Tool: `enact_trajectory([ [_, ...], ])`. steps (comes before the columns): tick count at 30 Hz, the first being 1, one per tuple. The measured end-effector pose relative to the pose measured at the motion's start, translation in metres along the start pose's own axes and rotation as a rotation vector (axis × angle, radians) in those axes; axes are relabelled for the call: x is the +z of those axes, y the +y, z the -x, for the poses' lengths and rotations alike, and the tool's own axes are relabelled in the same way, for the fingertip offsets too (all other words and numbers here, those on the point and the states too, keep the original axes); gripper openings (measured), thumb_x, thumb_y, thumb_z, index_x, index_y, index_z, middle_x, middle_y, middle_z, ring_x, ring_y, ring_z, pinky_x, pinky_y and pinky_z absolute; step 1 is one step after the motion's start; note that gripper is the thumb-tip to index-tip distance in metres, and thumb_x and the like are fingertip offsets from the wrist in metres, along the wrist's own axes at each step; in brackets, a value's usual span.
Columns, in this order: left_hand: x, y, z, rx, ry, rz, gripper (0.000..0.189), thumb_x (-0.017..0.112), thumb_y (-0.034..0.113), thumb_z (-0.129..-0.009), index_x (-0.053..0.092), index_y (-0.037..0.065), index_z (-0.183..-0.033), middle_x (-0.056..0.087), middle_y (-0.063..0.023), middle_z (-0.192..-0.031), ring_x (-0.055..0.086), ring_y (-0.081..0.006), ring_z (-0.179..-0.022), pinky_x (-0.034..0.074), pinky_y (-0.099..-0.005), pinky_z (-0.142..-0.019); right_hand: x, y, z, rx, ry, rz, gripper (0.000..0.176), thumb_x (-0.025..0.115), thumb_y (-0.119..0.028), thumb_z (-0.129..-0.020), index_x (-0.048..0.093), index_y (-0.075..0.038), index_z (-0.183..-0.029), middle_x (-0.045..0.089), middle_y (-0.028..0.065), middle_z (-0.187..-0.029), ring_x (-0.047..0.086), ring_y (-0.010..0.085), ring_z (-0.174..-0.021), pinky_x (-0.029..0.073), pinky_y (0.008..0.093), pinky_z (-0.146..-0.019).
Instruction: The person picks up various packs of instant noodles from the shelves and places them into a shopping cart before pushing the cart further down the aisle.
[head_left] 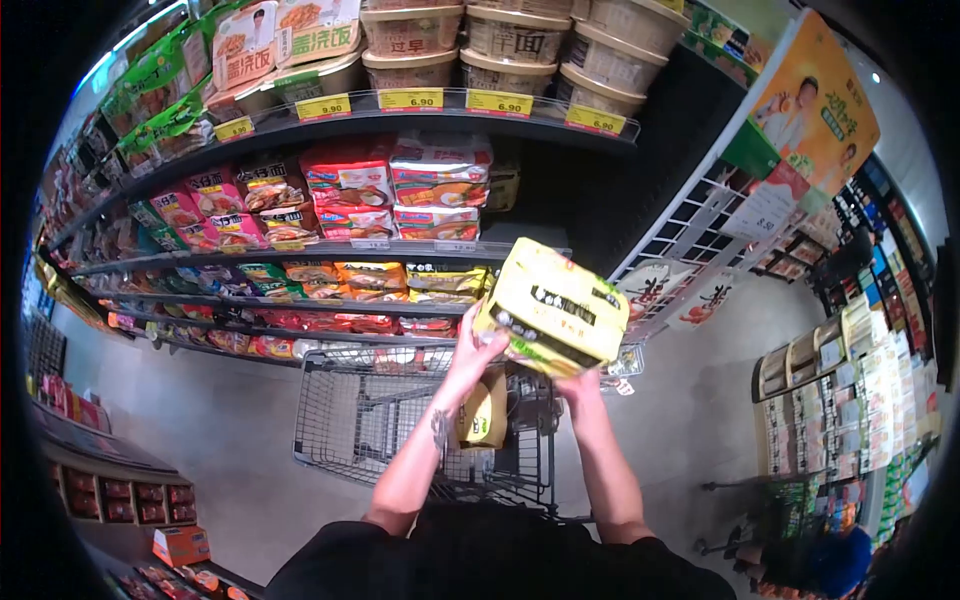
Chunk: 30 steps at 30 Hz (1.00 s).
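Note:
Both of my hands hold a yellow box-shaped pack with dark lettering, tilted in front of the shelf. My left hand is closed on its left side, thumb showing on the near face. From below, my right hand supports the lower right end, and most of its fingers are hidden by the pack. Under my arms stands a wire shopping cart. A brown and yellow package lies in it, partly covered by my left forearm.
Shelves hold red and white noodle packs and stacked food bowls. To the right are a white wire rack and an orange poster. A rounded display of goods stands farther right. Something blue shows at lower right.

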<state>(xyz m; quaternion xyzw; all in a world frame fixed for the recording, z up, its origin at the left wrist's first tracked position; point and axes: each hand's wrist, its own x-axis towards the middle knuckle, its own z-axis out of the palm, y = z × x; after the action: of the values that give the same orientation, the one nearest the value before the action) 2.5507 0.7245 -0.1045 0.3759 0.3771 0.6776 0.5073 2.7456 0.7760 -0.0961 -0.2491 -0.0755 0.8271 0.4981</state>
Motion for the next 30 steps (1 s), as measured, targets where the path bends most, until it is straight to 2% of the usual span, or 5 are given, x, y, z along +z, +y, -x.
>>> enact_trajectory([
  [7,-0.047,0.01,-0.017,0.086,-0.008,-0.448,0.044,0.063,0.014,-0.089,0.046,0.003,-0.128,0.061,-0.0089,-0.117,0.059,-0.0156,-0.105,0.049,-0.0294,-0.087,0.043,-0.062,-0.116,-0.278,-0.132,0.299,0.051,0.036,-0.045,-0.1,0.043,-0.009,-0.135,0.053,0.0106,-0.133,0.055,0.029,-0.117,0.049,0.045,-0.096],
  [11,-0.096,-0.039,0.05,-0.151,0.152,-0.65,0.033,0.061,0.028,-0.091,0.058,0.005,-0.115,0.066,-0.0105,-0.104,0.062,-0.0193,-0.1,0.047,-0.0315,-0.086,0.071,-0.065,-0.155,-0.278,-0.23,0.324,0.057,0.032,-0.052,-0.099,0.041,-0.012,-0.138,0.05,0.0081,-0.136,0.052,0.0264,-0.12,0.047,0.0412,-0.098],
  [18,-0.153,-0.119,0.205,-0.317,0.223,-0.466,0.025,0.061,0.017,-0.091,0.06,0.002,-0.111,0.068,-0.007,-0.091,0.063,-0.0124,-0.082,0.05,-0.0269,-0.076,0.076,-0.072,-0.188,-0.186,-0.217,0.357,0.065,0.033,-0.06,-0.094,0.042,-0.014,-0.138,0.049,0.0094,-0.137,0.05,0.0307,-0.121,0.045,0.0483,-0.099],
  [22,-0.172,-0.134,0.246,-0.439,0.26,-0.488,0.024,0.059,0.017,-0.092,0.06,0.002,-0.11,0.068,-0.0061,-0.089,0.063,-0.0116,-0.081,0.05,-0.0265,-0.075,0.083,-0.085,-0.21,-0.095,-0.142,0.408,0.063,0.036,-0.061,-0.093,0.053,-0.012,-0.127,0.06,0.0093,-0.121,0.063,0.0293,-0.101,0.058,0.0404,-0.072],
  [30,-0.158,-0.101,0.217,-0.469,0.233,-0.467,0.024,0.056,0.017,-0.095,0.059,-0.001,-0.11,0.064,-0.0015,-0.088,0.057,-0.0085,-0.08,0.047,-0.0237,-0.075,0.08,-0.101,-0.26,0.067,-0.092,0.366,0.06,0.031,-0.055,-0.095,0.057,-0.007,-0.12,0.06,0.0135,-0.12,0.057,0.0327,-0.109,0.046,0.0493,-0.096],
])
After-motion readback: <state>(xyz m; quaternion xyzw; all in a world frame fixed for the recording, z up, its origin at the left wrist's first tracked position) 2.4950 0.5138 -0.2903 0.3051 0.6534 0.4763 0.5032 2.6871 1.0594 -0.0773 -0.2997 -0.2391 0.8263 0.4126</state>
